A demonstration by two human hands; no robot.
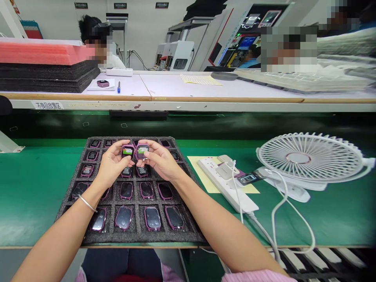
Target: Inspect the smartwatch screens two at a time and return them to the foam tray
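A smartwatch case with a purple frame and lit screen is pinched between the thumb and fingers of my left hand. My right hand grips a second purple smartwatch case, also lit, side by side with the first. Both are above the far half of a dark foam tray. Rows of similar strapless watch cases lie in its square pockets, such as one watch case in the nearest row. Some farther ones show text on their screens; the nearer screens are dark. My hands hide part of the back rows.
Right of the tray, a white power strip with plugs lies partly on yellow paper. A white fan and loose cables are beyond it. The raised shelf holds stacked foam and a pen. People sit behind it.
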